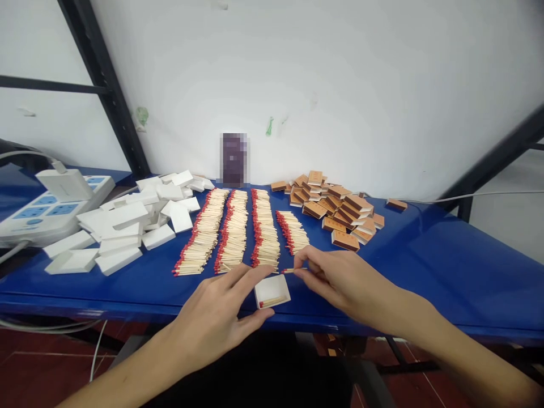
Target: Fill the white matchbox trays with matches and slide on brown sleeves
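A small white matchbox tray [272, 291] lies near the front edge of the blue table [433, 266], with a red-tipped match or two in it. My left hand [216, 317] rests beside the tray, index finger and thumb touching its left side, fingers spread. My right hand [335, 277] pinches a single match [289, 271] just above the tray's right corner. Behind them lie rows of red-tipped matches [233, 232] and a shorter row [293, 231].
A heap of white inner trays [123, 226] sits at the left, a pile of brown matchbox sleeves [335, 209] at the back right. A white power strip [46, 204] with cables lies far left. A dark blurred object [233, 160] leans on the wall.
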Motion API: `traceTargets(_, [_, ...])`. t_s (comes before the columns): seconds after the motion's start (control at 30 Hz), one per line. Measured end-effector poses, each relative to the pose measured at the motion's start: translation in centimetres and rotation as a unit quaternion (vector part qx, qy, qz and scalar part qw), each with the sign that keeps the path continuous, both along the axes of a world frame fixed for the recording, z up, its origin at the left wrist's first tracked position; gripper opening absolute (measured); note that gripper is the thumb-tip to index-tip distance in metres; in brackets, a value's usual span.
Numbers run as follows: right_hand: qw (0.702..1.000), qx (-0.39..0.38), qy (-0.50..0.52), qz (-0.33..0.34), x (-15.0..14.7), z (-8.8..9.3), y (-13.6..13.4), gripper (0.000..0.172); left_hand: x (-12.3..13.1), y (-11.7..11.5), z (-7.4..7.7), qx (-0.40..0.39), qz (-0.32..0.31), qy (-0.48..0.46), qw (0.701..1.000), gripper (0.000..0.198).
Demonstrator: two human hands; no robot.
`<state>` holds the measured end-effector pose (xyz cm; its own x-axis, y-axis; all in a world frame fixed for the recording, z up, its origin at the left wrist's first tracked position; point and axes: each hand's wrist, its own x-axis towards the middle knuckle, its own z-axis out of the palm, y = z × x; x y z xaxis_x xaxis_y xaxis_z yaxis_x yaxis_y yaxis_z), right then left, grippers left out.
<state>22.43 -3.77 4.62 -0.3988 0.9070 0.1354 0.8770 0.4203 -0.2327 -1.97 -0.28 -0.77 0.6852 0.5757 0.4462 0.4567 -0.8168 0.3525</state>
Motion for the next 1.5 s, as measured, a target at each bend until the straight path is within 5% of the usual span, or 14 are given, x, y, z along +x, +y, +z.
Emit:
traceTargets(0.27, [0.993,0.053,-0.056,0.091,-2.5,-1.3,-0.6,0.012,0.0,0.2,0.0,-0.002,-0.017,0.004,1.000,0.049])
traceTargets(0.4, [0.995,0.009,-0.030,0.096,-2.4,-1.6,-0.5,0.014,0.1,0.3,0.1,-0.003,-0.026,-0.005,1.000,0.046])
traceTargets(0.63, [0.998,-0.028,0.019,0.051,-2.2,-0.7,-0.6,0.015,0.0,0.2,0.1,0.006,-0.033,-0.002,0.999,0.034])
traceTargets(0.9, [0.995,0.056,-0.041,-0.077,3.3,-0.2,1.7,0.018,0.2,0.0,0.6,0.043,-0.047,0.050,0.997,0.021])
traceTargets(1.5, [0.993,0.056,-0.092,-0.049,3.9,-1.8,3.2,0.026,-0.2,-0.1,0.3,0.065,-0.039,0.062,0.995,0.021])
